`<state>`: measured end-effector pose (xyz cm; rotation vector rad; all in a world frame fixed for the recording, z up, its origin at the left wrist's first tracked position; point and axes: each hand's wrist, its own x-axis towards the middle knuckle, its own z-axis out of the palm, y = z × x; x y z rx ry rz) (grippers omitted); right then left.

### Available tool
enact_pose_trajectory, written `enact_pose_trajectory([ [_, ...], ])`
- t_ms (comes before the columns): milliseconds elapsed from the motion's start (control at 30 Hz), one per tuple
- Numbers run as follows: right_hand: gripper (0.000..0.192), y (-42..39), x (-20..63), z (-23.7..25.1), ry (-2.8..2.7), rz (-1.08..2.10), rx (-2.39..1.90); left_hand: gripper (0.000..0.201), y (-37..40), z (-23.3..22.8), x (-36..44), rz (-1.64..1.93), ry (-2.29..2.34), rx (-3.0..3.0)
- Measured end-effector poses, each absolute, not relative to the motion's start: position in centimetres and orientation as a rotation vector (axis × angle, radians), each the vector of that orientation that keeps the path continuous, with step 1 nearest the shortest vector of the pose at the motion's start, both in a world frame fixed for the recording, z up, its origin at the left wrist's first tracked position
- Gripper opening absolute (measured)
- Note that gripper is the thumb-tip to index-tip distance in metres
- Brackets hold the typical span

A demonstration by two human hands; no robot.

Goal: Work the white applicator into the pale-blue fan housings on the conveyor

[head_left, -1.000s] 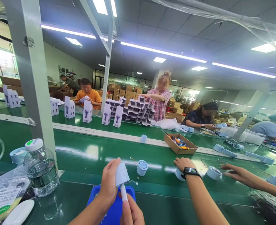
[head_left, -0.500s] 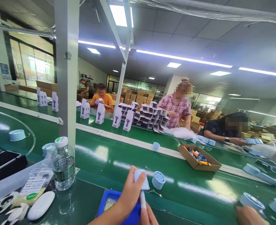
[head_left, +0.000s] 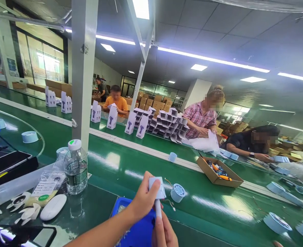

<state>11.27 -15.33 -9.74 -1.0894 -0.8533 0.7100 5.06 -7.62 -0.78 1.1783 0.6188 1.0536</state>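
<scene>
In front of me my left hand [head_left: 145,195] pinches a pale blue plastic piece [head_left: 159,188] with a flat, squarish face, the thumb lying across it. From its underside a slim whitish stem [head_left: 158,208] runs down toward me. My right hand [head_left: 165,230] closes its fingers around the lower end of this stem. Whether stem and blue piece are one part, I cannot tell. Just right of my hands a round light blue fan housing [head_left: 178,192] stands on the green belt, with thin wires beside it. Under my hands lies a blue tray [head_left: 141,231], partly hidden by my forearm.
A water bottle [head_left: 75,168] and a white computer mouse [head_left: 53,207] are at my left, near a grey post [head_left: 83,75]. Across the belt stand white printed boxes [head_left: 112,117], a cardboard box of tools [head_left: 219,173] and several co-workers. Fingertips of another person [head_left: 278,244] show at lower right.
The view has shifted, so most things sit farther right. Both my hands keep their hold on the blue piece and stem. The other person's hand at lower right has mostly left the view.
</scene>
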Motion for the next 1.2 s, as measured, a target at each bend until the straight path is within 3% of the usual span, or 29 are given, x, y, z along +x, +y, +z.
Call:
enact_pose_trajectory([
  [133, 0.047, -16.2, 11.5, -8.3, -0.822, 0.732, -1.201, 0.041, -5.2, 0.9, 2.4, 1.085, 0.534, 1.123],
  [233, 0.046, -16.4, 11.7, -7.8, -0.823, 0.767, -1.239, 0.04, -3.2, 1.4, 0.6, 1.175, 0.747, 1.174],
  [400, 0.035, -16.2, 12.2, -7.4, -0.942, 0.819, -1.281, 0.056, -1.5, 0.3, -0.2, 1.239, 1.009, 1.417],
  [533, 0.028, -16.1, 12.3, -6.8, -0.971, 0.728, -1.297, 0.054, -0.8, -1.5, -0.8, 1.051, 1.27, 1.896],
  [667, 0.03, -16.2, 12.0, -6.7, -1.015, 0.728, -1.282, 0.033, -0.4, -3.7, -1.5, 0.652, 1.292, 2.381],
  [867, 0.028, -16.7, 11.8, -7.3, -1.188, 0.753, -1.31, 0.059, -0.2, -5.7, -1.4, 0.504, 1.163, 2.55],
  [1100, 0.027, -16.7, 11.7, -7.4, -1.233, 0.753, -1.338, 0.052, 0.0, -4.5, -1.4, 0.584, 1.148, 2.476],
  [1200, 0.027, -16.7, 11.6, -7.4, -1.25, 0.741, -1.35, 0.038, -0.3, -3.4, -1.4, 0.663, 1.162, 2.432],
])
